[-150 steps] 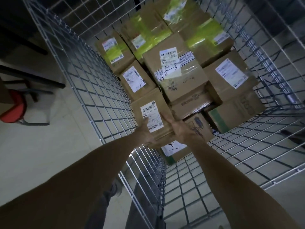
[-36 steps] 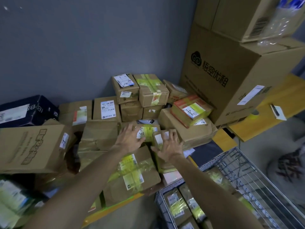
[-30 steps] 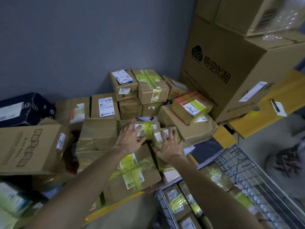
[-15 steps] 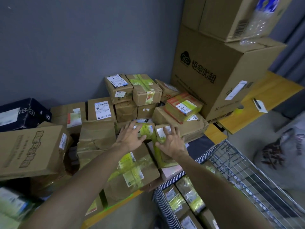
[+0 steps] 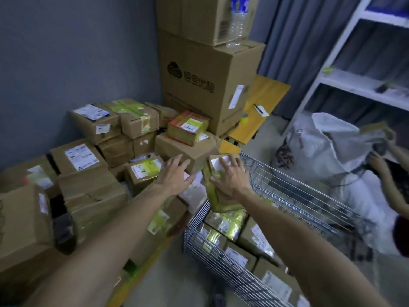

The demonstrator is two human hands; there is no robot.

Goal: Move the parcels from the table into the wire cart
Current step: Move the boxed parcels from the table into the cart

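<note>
Partly hidden: the taped parcel [image 5: 218,162]. The right hand [image 5: 230,179] covers its top face, fingers spread and bent over the white label, thumb on the side wrapped in yellow-green tape. Its underside is not visible. The parcel sits tilted above the near left corner of the wire cart [image 5: 294,196], by the table's edge; cannot tell whether it rests on anything.

Left hand [image 5: 177,173] flat, fingers splayed, holding nothing, just left of the parcel and over the heap of boxes [image 5: 88,191]. Contact with them unclear.

Table [image 5: 265,94] mostly buried; only yellow strips show.

Cart cut off by the lower frame edge. Inside, packed parcels [image 5: 225,220]: brown, some yellow-taped, white labels up, print unreadable.

Far right, blurred: a second person [image 5: 391,185] with hands at a white sack [image 5: 332,147], contents unseen.

Big carton [image 5: 208,85] in the corner, clear bottle [image 5: 238,21] standing on it.
</note>
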